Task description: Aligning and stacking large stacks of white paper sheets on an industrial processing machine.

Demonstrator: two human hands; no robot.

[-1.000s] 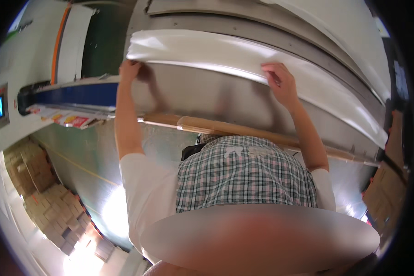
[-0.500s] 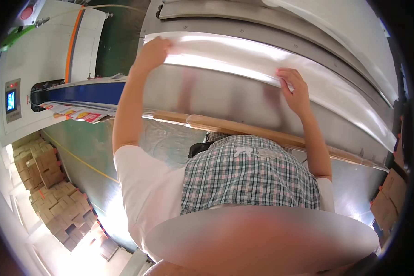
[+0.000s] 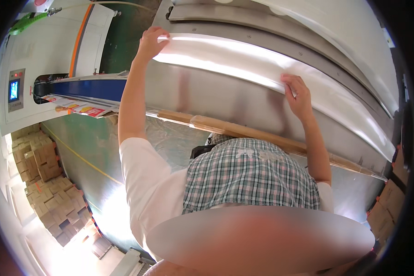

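Note:
A long, shiny strip of whitish film or sheet [image 3: 225, 54] lies lengthwise on a brushed metal table [image 3: 216, 94], reflecting bright light. My left hand [image 3: 150, 43] is at its far-left end, with thumb and fingers closed around the edge there. Farther right, my right hand [image 3: 299, 95] has its fingertips on the near edge of the same strip, the thumb bent below them in a pinch. How much material lies between those fingers is hard to see.
Behind the strip runs a bolted metal bar [image 3: 248, 36]. Wooden edging [image 3: 239, 130] borders the table's near side. To the left, a blue conveyor [image 3: 87, 88] leads to a white machine with a lit screen [image 3: 14, 90]; colourful printed sheets [image 3: 85, 109] sit beside it. Cardboard stacks [image 3: 55, 202] stand lower left.
My left hand has closed on the strip's end, its fingers no longer blurred. The right hand stays near the same edge with its fingers drawn closer together. The whole view has shifted slightly.

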